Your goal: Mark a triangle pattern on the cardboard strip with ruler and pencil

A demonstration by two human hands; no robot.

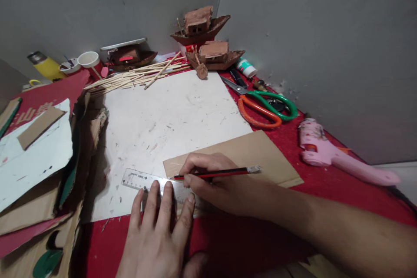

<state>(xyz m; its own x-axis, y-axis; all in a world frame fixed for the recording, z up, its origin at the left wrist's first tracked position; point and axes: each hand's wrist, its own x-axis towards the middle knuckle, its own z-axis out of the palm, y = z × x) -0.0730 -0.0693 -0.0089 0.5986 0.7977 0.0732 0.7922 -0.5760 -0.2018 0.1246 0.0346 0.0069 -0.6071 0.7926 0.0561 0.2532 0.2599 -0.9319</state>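
A clear plastic ruler (138, 178) lies across the lower edge of a brown cardboard sheet (257, 152). My left hand (159, 230) presses flat on the ruler, its fingers spread. In my right hand (215, 178) is a red and black pencil (228, 172), its tip close to the ruler's upper edge at the cardboard's left part. A few pale lines show on the cardboard near that tip. Beneath the ruler and cardboard is a white board (172, 113) with small scraps on it. My right hand covers the middle of the cardboard.
Scissors (260, 100) with green and orange handles lie on the right, beyond them a pink glue gun (332, 150). Thin wooden sticks (137, 74) and several brown model boats (200, 26) stand at the back. Cardboard pieces (32, 208) are stacked at left, near cups (88, 61).
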